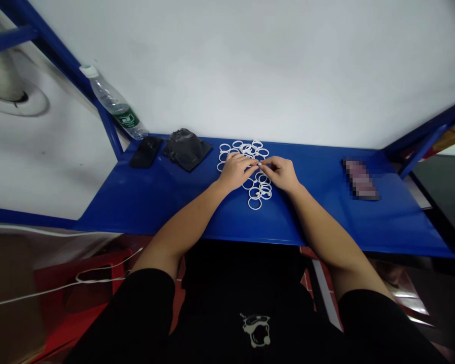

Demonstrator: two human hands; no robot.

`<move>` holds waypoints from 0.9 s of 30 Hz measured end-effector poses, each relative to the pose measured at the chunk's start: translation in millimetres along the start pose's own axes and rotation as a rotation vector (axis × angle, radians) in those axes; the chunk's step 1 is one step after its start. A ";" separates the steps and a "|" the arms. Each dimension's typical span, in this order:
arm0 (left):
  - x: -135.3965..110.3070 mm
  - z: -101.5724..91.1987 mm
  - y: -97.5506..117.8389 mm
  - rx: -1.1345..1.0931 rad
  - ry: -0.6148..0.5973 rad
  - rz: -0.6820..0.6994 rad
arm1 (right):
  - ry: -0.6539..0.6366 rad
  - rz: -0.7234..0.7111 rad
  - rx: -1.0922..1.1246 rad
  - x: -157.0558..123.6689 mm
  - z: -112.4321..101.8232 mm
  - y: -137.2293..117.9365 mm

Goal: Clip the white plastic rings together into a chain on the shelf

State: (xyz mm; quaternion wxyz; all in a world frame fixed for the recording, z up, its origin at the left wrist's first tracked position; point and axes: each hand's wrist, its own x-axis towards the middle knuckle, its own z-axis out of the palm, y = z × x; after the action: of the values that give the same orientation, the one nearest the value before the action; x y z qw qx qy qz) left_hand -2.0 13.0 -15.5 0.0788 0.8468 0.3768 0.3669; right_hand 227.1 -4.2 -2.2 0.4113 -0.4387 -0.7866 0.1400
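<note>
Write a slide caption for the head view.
Left hand and right hand meet over white rings scattered on a blue bench, a plastic bottle at its back left corner.

A plain white wall (250,60) backs the blue metal workbench (155,197) (braced by slanted blue struts (60,55)); a red stool (79,288) stands below, left.

Rings (246,148) mid-bench (155,197) — bottle (116,103), bag (185,148) left — flat item (360,179) right

White rings (255,203) lie on a blue table (155,197) (black bag (186,148), green-labelled clear bottle (116,105)).
</note>
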 end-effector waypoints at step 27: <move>6.4 -17.1 -7.3 -0.040 0.054 -0.199 | -0.103 -0.035 -0.133 2.4 -10.4 5.7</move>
State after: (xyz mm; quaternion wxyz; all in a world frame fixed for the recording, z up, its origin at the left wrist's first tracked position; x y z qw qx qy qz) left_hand -15.0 20.2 -2.6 0.1217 0.7934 0.4534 0.3875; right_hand 237.7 -0.5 2.2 0.3427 -0.4433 -0.8219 0.1027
